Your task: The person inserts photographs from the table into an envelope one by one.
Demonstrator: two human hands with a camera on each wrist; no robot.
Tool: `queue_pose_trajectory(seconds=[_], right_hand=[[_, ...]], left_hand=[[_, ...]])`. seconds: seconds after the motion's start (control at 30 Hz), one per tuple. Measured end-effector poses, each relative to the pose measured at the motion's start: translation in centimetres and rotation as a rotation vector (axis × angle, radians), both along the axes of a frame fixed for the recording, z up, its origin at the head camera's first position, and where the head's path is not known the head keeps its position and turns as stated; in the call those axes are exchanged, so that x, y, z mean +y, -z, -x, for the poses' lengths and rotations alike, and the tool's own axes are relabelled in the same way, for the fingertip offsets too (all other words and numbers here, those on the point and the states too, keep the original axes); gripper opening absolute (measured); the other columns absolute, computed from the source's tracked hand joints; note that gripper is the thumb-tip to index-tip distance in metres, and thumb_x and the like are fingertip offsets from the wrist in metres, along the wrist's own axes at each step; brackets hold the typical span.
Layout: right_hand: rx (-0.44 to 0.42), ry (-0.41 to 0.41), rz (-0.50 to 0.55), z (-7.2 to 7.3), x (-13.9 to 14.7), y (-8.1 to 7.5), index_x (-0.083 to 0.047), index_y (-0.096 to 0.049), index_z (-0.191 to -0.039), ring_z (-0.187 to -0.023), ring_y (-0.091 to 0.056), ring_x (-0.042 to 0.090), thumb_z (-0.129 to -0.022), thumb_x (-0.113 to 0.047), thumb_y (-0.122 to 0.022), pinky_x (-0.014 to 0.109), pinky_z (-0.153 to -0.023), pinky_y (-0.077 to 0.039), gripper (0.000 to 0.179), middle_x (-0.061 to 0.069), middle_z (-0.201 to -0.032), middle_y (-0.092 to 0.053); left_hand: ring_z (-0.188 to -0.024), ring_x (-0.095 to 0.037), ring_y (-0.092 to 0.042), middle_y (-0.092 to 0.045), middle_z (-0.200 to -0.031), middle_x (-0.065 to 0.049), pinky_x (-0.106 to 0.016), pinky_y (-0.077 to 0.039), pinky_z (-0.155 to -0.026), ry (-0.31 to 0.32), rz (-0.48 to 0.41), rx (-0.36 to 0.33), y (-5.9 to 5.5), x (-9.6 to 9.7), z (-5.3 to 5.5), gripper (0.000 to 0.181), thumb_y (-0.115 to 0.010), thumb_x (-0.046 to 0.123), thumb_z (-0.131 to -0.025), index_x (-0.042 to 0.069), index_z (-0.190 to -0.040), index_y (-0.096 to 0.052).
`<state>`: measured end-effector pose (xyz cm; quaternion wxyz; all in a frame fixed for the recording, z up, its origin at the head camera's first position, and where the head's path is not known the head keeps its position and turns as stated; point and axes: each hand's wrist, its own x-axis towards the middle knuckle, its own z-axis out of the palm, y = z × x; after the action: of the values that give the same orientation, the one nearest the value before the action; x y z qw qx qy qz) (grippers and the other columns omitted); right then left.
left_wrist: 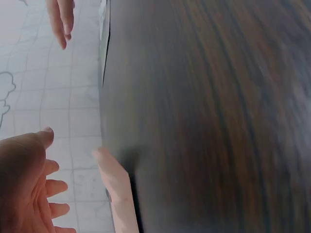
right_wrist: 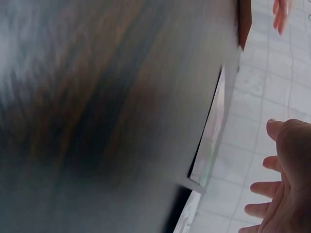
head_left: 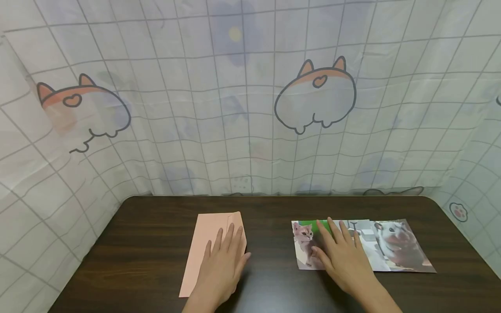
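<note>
A pale pink envelope (head_left: 195, 256) lies on the dark table. Above it hovers my left hand (head_left: 223, 263), palm down with fingers extended and nothing held; the left wrist view shows space between the fingers (left_wrist: 57, 188) and the envelope (left_wrist: 120, 196). To the right, a kitten picture (head_left: 303, 245) and a hamster picture (head_left: 397, 243) lie side by side, with a whitish picture area (head_left: 368, 237) between them. My right hand (head_left: 344, 261) is over the left part of these prints, fingers spread, hiding some of them. In the right wrist view it stays apart from the print (right_wrist: 211, 133) below.
The dark wood-grain table (head_left: 137, 243) has rounded far corners. Behind it and along both sides hangs a white gridded curtain (head_left: 195, 108) with cartoon animal drawings. Bare tabletop shows between the envelope and the pictures.
</note>
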<state>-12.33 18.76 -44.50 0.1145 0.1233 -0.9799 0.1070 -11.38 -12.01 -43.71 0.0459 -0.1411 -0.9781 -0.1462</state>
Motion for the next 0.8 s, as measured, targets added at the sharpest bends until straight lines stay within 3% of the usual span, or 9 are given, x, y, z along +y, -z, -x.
queue_pose_trajectory(seconds=[0.3, 0.8], right_hand=[[0.004, -0.030, 0.030, 1.1, 1.1, 0.5, -0.005, -0.049, -0.156, -0.143, -0.044, 0.056, -0.103, -0.034, -0.066, 0.075, -0.108, -0.037, 0.062, 0.029, -0.156, -0.048], [0.040, -0.081, 0.115, 2.6, 2.2, 1.0, 0.002, -0.052, -0.151, -0.129, -0.057, 0.055, -0.099, -0.023, -0.074, 0.066, -0.102, -0.048, 0.061, 0.033, -0.147, -0.054]], left_hand=[[-0.153, -0.047, -0.035, -0.038, -0.168, -0.015, -0.070, -0.031, -0.117, -0.039, 0.046, -0.036, -0.3, -1.5, 0.1, 0.064, -0.056, 0.039, -0.108, 0.011, -0.163, -0.039], [-0.142, -0.060, -0.041, -0.043, -0.163, -0.022, -0.081, -0.037, -0.102, -0.128, -0.042, -0.055, 0.2, -3.0, 0.4, 0.078, -0.072, 0.043, -0.098, 0.005, -0.159, -0.044]])
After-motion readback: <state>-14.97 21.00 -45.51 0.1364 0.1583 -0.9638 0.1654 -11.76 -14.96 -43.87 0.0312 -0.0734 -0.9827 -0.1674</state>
